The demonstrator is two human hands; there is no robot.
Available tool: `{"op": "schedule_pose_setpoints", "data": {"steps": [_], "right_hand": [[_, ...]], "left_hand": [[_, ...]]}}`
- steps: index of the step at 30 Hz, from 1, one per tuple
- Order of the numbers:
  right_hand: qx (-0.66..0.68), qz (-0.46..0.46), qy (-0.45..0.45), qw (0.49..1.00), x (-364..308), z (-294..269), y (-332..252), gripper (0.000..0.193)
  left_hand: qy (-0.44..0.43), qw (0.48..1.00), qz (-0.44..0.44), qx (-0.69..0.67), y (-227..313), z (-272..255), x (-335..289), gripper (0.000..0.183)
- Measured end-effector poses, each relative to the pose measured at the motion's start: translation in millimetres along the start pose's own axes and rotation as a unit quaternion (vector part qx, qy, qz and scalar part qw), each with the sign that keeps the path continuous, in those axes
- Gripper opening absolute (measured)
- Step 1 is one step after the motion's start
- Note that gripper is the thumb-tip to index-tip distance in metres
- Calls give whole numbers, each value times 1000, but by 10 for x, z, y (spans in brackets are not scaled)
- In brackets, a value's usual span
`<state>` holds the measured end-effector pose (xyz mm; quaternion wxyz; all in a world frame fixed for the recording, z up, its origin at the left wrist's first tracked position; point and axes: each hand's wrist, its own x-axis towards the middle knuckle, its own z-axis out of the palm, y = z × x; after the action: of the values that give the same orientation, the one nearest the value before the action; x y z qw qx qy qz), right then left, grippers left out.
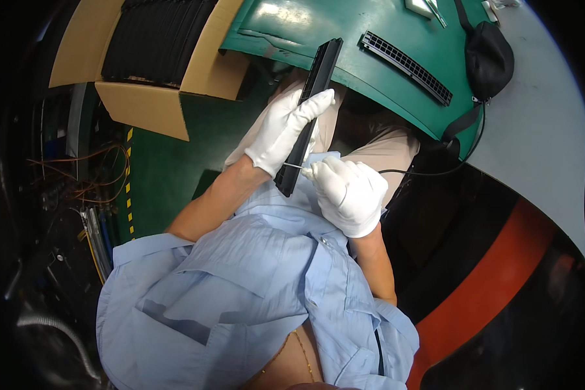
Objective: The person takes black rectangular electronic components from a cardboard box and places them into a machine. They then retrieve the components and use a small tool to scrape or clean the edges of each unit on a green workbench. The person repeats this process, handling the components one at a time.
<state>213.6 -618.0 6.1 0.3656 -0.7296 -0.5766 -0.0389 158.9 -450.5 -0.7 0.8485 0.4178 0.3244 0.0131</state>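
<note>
My left hand (283,127), in a white glove, is closed around a long black plastic bar (324,68). The bar slants across my lap, its far end raised toward the table edge and its near end over my shirt. My right hand (350,198), also gloved in white, is closed on a thin metal-shafted tool (294,166). That shaft points left and meets the bar near its lower end; the tool's handle is hidden in my fist, so its exact kind does not show. A second black strip with a grid of slots (408,69) lies on the table.
An open cardboard box (143,109) packed with black bars stands at the far left. Ahead is the green tabletop (344,49), with a black pouch (489,62) at its right. A black cable (435,174) runs beside my right hand. Loose copper-coloured wires (101,169) hang at left.
</note>
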Motion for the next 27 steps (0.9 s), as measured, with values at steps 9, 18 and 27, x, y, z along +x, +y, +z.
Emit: {"op": "schedule_pose_setpoints", "data": {"steps": [9, 18, 27], "right_hand": [[-16, -14, -14, 1000, -80, 5, -151, 21], [11, 21, -59, 998, -154, -33, -264, 19], [43, 58, -9, 997, -184, 1, -268, 27]], "left_hand": [[16, 1000, 6, 10, -2, -28, 19, 38], [21, 1000, -10, -15, -21, -45, 47, 38], [15, 997, -51, -61, -207, -108, -149, 56]]}}
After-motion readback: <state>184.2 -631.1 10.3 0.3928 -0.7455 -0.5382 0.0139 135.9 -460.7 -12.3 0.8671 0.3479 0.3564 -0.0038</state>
